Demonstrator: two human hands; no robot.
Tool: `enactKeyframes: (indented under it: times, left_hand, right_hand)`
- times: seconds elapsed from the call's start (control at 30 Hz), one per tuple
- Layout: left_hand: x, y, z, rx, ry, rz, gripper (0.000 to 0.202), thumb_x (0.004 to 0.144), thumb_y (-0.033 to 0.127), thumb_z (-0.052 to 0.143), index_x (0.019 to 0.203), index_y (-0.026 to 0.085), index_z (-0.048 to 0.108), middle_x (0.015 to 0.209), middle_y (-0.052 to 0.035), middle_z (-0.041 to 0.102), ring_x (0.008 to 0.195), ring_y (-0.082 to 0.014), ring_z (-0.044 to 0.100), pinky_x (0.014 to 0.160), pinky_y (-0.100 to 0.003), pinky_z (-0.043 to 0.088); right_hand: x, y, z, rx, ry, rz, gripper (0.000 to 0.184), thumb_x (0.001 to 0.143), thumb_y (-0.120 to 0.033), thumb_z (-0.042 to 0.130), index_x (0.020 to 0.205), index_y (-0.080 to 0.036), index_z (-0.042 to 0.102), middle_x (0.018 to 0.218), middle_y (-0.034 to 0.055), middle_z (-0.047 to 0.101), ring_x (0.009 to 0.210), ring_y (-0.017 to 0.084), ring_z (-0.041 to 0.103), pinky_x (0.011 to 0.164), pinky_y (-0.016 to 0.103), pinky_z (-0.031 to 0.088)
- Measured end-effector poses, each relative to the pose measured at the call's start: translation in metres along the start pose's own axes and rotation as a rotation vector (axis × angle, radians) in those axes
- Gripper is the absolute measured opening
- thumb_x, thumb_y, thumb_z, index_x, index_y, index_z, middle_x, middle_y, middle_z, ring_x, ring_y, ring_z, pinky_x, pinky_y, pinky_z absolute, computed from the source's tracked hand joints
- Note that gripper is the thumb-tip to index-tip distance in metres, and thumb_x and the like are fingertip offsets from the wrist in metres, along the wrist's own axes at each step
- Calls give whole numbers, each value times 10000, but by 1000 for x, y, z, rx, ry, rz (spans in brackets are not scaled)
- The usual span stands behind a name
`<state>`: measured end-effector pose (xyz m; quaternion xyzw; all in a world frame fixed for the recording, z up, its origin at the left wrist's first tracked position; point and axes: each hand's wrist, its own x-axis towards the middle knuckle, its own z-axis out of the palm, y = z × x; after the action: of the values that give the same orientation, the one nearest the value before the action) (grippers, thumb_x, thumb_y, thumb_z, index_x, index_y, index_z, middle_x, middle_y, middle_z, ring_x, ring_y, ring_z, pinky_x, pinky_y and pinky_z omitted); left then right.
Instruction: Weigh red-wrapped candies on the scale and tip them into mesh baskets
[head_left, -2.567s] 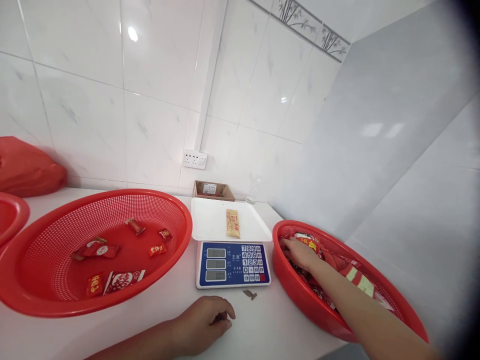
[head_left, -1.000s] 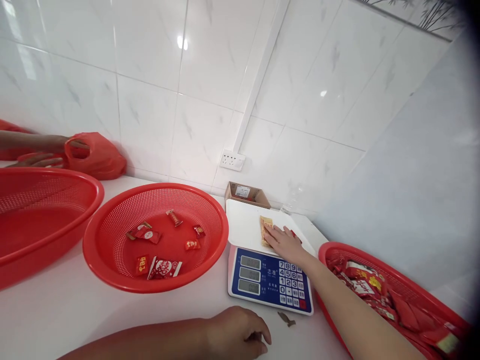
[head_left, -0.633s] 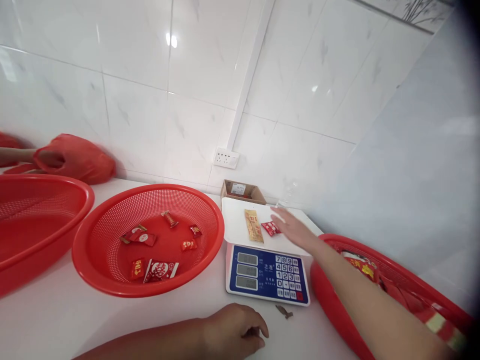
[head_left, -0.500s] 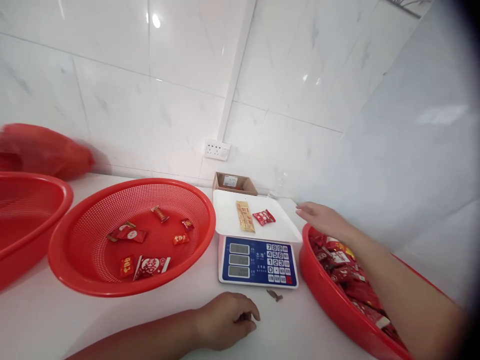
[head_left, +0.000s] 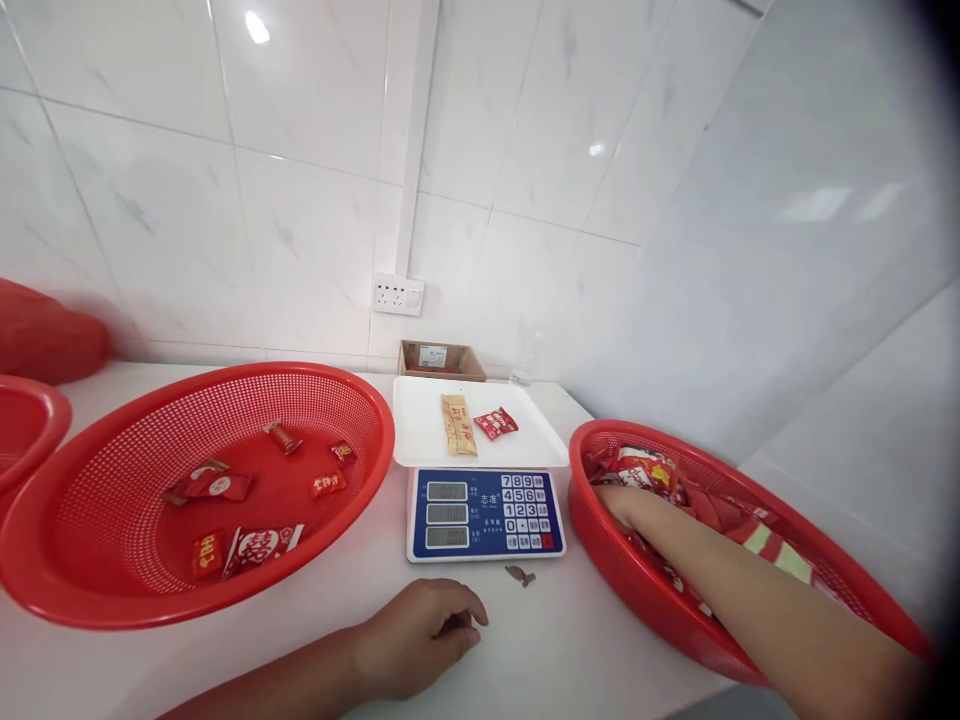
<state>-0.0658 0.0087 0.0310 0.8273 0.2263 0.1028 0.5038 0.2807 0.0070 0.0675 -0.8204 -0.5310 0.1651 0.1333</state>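
My left hand (head_left: 425, 638) rests on the white table in front of the digital scale (head_left: 486, 514), fingers loosely curled, thumb and forefinger apart, nothing in it. On the scale's white pan (head_left: 416, 424) lie a long yellow packet (head_left: 458, 425) and a small red packet (head_left: 496, 424). My right hand (head_left: 619, 503) reaches down into the right-hand red basket (head_left: 611, 560), among red snack packets (head_left: 646, 468); its fingers are hidden there, so any grip cannot be seen. A small brown wrapped sweet (head_left: 520, 576) lies just in front of the scale.
A wide red basket (head_left: 97, 612) at left holds several small packets and sweets. Part of another red basket (head_left: 56, 410) shows at the left edge, below a red bag (head_left: 49, 335). Behind the scale stands a cardboard box (head_left: 442, 361), under a wall socket (head_left: 398, 295).
My right hand has moved down from above the basket's rim to among its packets. My left hand has stayed by the scale. The view has swung slightly right.
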Motion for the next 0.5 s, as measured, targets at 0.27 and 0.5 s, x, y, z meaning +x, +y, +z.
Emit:
enactKeyframes:
  times: [0.27,0.5]
  left_hand:
    - [-1,-1,1,-8,-5,-10,240,821,291,487,992,193,625,889,-30,615,759,-142,551,681,-225,435]
    - [-1,2,-1,6,-15,-19,239,815,264,492,993,184,631,894,-36,619,758,-141,552,683,-220,435]
  right_hand:
    - [-2,-12,-28,-69,-80,-61,53,674,-138,646,664,-190,651,722,54,669,679,192,595,633,299,466]
    - [0,9,-59,-2,37,-109,63,642,-161,518,650,-193,572,708,22,650,669,164,574,624,261,423]
